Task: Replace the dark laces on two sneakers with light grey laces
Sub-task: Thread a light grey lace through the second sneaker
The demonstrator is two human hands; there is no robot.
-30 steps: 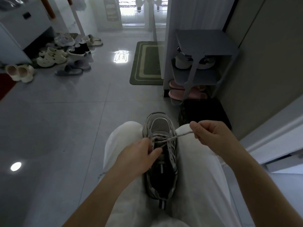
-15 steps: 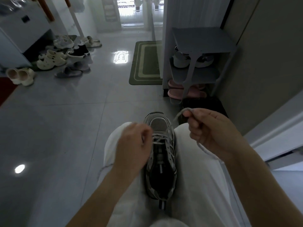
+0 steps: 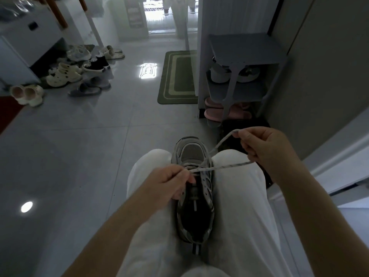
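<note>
**A:** Room and surface?

**B:** Hallway with a glossy grey tiled floor [image 3: 79,146]. There's a green striped doormat [image 3: 179,76] far beyond the fingers. A loose heap of pale and dark shoes [image 3: 65,74] sits well off to their left.

**A:** Anything holding things?

**B:** Just beyond the fingers of the right hand [image 3: 263,148] is a grey plastic shoe rack [image 3: 245,48]. The middle shelf holds a pair of pale shoes [image 3: 218,76], the bottom holds pink slippers [image 3: 213,114].

**A:** The sneaker?

**B:** One grey mesh sneaker [image 3: 191,152], wedged between knees in white trousers [image 3: 239,196], toe pointing away. It lies directly under the left hand [image 3: 167,184].

**A:** Lace?

**B:** Through the front eyelets runs a light grey woven lace [image 3: 229,166]. The left fingers [image 3: 185,176] pinch it over the tongue. The right fingers [image 3: 245,140] are curled tight round it, raised to the sneaker's right. Two taut strands run from them, one to the sneaker, one to the left pinch.
</note>
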